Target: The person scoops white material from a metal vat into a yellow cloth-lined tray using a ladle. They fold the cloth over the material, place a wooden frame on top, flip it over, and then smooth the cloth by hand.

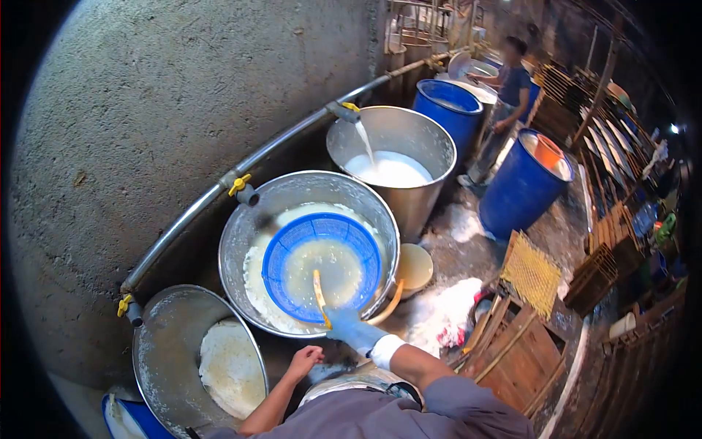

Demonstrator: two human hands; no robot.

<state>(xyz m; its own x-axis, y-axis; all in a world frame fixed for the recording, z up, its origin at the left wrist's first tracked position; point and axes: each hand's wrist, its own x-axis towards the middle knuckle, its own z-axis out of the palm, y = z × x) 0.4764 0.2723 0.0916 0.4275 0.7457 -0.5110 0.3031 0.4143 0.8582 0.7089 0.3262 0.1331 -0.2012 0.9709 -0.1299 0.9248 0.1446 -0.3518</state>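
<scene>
A blue strainer basket point(371, 257) sits inside a large metal vat point(238, 241), with cloudy liquid and white bits in it. My right hand point(349, 329), in a blue glove with a white cuff, is closed at the vat's front rim on a curved yellow-brown handle point(319, 293) that reaches into the basket. Another curved piece of similar colour shows just right of the glove; whether the two are joined is unclear. My left hand point(307, 358) is bare, its fingers curled with nothing visible in them, between this vat and the left metal vat point(164, 351).
White liquid pours from a pipe outlet point(344, 111) into a tall metal vat point(424, 208). A pipe point(256, 157) with yellow valves runs along the wall. Blue barrels point(512, 194), a round pale container point(415, 269) and wooden crates point(519, 358) stand rightward. Another person point(515, 88) stands at the back.
</scene>
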